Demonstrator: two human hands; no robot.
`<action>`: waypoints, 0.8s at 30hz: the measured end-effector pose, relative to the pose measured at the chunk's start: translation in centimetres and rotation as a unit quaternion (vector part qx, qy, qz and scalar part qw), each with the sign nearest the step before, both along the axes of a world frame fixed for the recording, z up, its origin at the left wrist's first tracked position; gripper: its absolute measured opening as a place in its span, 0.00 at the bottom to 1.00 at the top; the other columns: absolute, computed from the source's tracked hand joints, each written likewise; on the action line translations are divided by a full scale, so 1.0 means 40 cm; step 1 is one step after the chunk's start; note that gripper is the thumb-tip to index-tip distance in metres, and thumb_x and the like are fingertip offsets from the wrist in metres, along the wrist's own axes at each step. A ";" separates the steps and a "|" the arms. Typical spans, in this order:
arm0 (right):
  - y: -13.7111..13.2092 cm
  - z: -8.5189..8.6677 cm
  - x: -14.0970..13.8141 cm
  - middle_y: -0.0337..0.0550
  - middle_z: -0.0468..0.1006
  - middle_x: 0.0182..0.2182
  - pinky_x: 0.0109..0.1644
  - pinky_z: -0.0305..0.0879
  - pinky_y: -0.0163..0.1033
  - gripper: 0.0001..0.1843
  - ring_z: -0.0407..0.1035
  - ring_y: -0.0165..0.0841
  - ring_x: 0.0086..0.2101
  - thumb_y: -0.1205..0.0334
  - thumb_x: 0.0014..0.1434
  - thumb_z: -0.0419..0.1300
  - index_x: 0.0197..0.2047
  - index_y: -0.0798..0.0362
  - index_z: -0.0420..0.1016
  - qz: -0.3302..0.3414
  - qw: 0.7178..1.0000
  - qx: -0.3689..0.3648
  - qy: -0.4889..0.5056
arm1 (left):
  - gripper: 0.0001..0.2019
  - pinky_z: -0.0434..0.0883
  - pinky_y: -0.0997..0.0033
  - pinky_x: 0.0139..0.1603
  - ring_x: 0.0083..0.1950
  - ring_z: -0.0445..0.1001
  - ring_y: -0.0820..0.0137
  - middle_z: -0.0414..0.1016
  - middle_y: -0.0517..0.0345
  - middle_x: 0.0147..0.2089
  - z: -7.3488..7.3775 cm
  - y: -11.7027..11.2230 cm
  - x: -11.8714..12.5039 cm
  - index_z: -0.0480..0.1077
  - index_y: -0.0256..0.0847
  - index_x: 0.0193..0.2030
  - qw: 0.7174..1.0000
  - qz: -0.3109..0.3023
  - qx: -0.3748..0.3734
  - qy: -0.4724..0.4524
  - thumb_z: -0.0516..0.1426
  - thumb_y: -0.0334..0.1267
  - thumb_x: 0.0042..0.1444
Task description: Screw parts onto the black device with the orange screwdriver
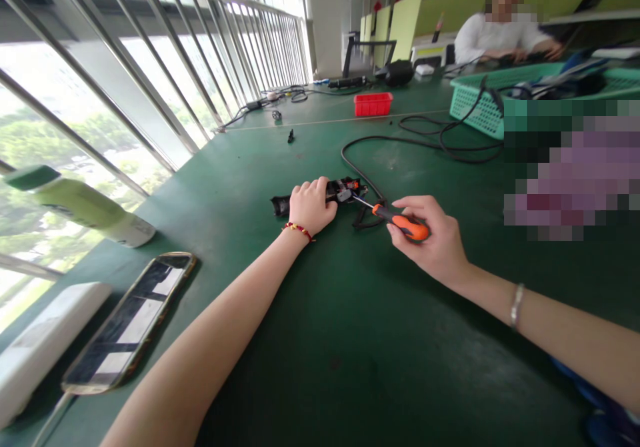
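my left hand point(313, 205) is curled down over the middle of a black device point(280, 205), clamping it flat against the green table point(350, 340). its dark tail sticks out on the far-left side of my knuckles, and its opened end with exposed parts shows just past my fingertips on the right.

my right hand point(435, 243) is closed around the orange handle of a screwdriver point(407, 225), thumb and fingers pinching it. the thin shaft runs from this grip up and left, and its tip sits in the opened end of the device, right beside my left fingers.

a black cable point(360, 167) leaves the device between my two hands and loops away beyond them toward a green basket point(470, 107), well ahead of my right hand. a small red bin point(373, 104) stands far ahead of both grips, and a small black part point(291, 137) lies ahead of my left hand.

well to the left of my left forearm lie a phone point(130, 323), a green-and-white bottle point(80, 205) on its side and a white block point(45, 340). another person point(500, 33) sits at the far end of the table.
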State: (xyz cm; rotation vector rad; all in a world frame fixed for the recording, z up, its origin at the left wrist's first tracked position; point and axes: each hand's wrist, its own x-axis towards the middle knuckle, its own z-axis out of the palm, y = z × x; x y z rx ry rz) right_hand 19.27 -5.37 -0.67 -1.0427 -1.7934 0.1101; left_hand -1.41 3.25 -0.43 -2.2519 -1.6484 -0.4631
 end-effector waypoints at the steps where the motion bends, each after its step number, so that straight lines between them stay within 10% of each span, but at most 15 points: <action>1: -0.001 0.000 0.000 0.36 0.75 0.26 0.32 0.66 0.34 0.12 0.71 0.30 0.26 0.63 0.51 0.59 0.41 0.49 0.66 0.000 1.000 -0.015 -0.008 | 0.16 0.63 0.61 0.42 0.42 0.69 0.59 0.74 0.52 0.41 0.000 0.000 0.000 0.63 0.39 0.47 1.000 0.000 0.000 0.000 0.49 0.37 0.50; 24: 0.001 0.004 0.000 0.42 0.75 0.35 0.39 0.69 0.37 0.16 0.73 0.33 0.35 0.65 0.50 0.59 0.44 0.50 0.65 0.004 0.999 0.039 0.027 | 0.17 0.63 0.62 0.43 0.44 0.70 0.60 0.74 0.52 0.40 0.004 -0.004 -0.002 0.63 0.39 0.48 1.000 -0.009 -0.002 -0.009 0.49 0.37 0.51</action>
